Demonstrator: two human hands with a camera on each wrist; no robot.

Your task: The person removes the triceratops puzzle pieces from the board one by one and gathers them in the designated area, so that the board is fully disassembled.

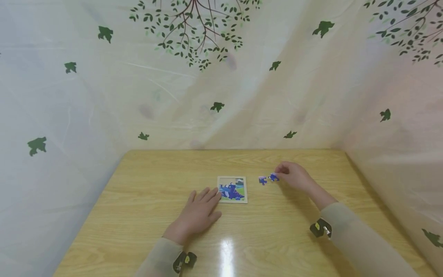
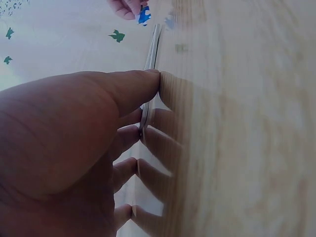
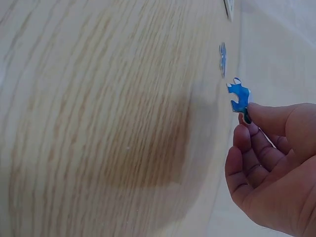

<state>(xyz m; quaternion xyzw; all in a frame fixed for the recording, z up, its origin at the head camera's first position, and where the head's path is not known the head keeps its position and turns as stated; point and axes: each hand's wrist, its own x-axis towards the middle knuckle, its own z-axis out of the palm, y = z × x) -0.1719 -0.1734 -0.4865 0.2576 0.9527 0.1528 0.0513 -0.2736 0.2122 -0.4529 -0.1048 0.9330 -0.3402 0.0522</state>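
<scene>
A framed puzzle [image 1: 232, 193] with a blue and green picture lies on the table, bare tray showing at its upper left. My left hand [image 1: 199, 211] rests flat with fingers spread, fingertips at the frame's left edge; in the left wrist view the fingertips of the left hand [image 2: 133, 133] touch the table and frame. My right hand [image 1: 294, 176] pinches a blue puzzle piece [image 1: 273, 177] between thumb and fingers. The right wrist view shows this piece [image 3: 240, 97] held tilted up. Another blue piece [image 1: 262, 180] lies between the frame and the held piece.
The wooden table [image 1: 155, 169] runs back to a pale curtain [image 1: 180, 115] printed with green leaves and branches. More curtain stands at the left and right sides. A dark device is strapped at each sleeve cuff.
</scene>
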